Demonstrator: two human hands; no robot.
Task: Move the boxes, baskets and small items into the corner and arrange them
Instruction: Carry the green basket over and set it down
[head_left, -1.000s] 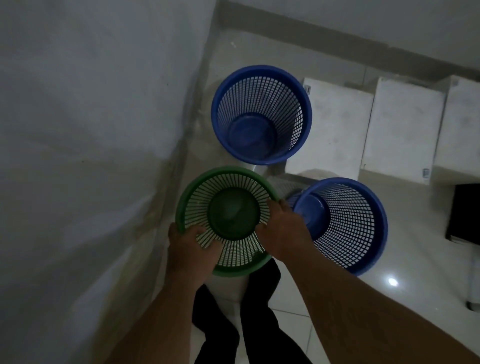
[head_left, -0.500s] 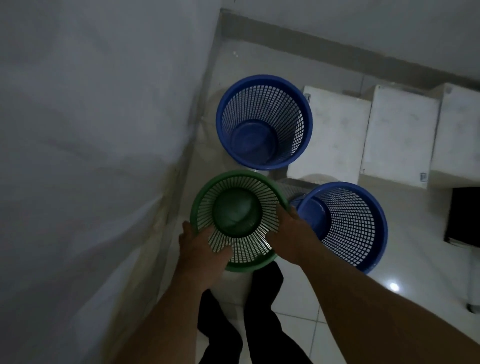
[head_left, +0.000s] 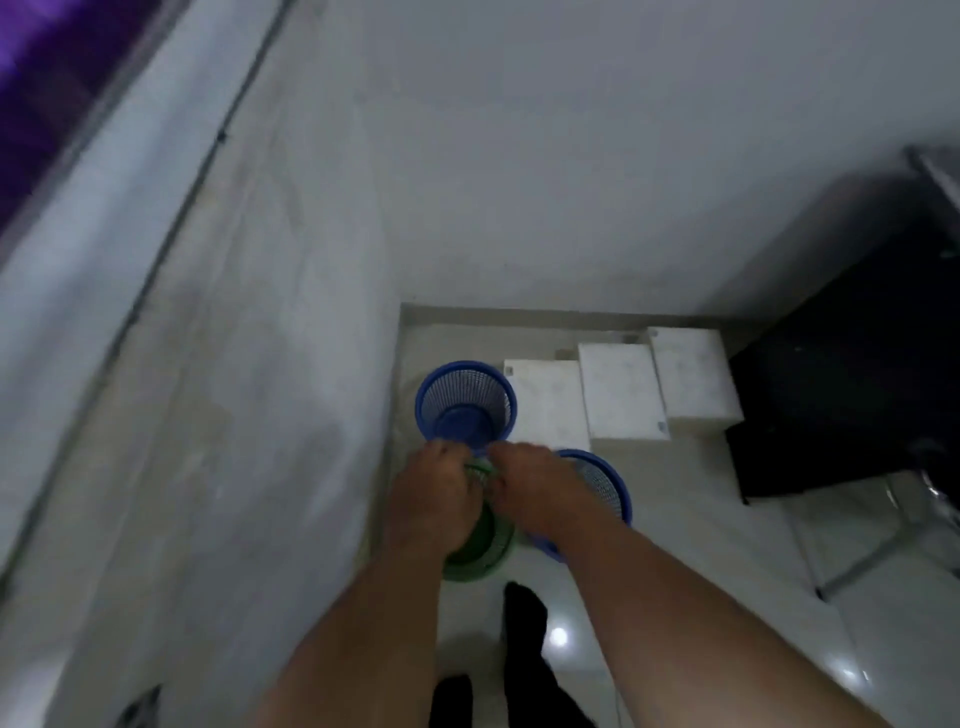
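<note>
Three baskets stand in the corner — two blue, one green — with three white boxes (head_left: 621, 397) in a row to the right. Both hands grip the far rim of the green basket (head_left: 483, 545), the left hand (head_left: 434, 491) and right hand (head_left: 535, 486) curled over it, hiding most of it. The far blue basket (head_left: 466, 402) stands beside the wall; the right blue basket (head_left: 605, 486) is half covered — all is blurred.

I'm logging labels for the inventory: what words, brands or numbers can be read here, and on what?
None can be read.
First white box: small mark at its far left corner, too blurred.
Middle white box: small mark at its near right corner, too small.
</note>
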